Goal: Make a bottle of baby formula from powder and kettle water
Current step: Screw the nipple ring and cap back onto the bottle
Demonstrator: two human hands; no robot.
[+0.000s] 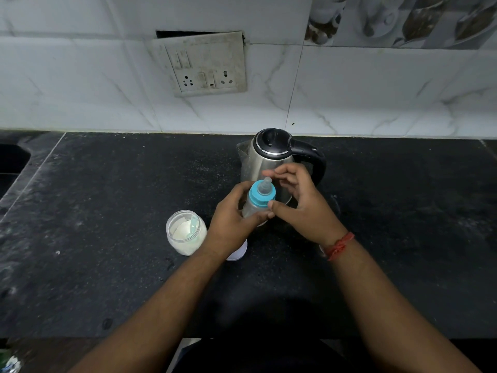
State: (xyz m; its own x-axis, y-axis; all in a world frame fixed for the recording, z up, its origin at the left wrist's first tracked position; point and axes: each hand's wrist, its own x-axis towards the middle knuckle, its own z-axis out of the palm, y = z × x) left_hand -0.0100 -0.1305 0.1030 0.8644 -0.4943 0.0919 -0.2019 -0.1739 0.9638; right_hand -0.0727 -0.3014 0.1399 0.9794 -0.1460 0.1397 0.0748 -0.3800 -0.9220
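Observation:
A clear baby bottle (252, 207) with a blue screw collar (261, 196) and a clear teat is held above the black counter. My left hand (232, 214) grips its body. My right hand (301, 204) curves around the collar, its thumb against the collar's lower edge and its fingers arched over the teat. Behind them stands a steel kettle (269, 157) with a black lid and handle. An open glass jar of white powder (185, 232) with a pale scoop inside sits left of my left hand.
A white lid (239, 253) lies on the black counter (107, 238), partly hidden under my left wrist. A sink edge (13, 160) shows at far left. A socket panel (204, 63) is on the tiled wall behind. The counter's front edge runs near my body.

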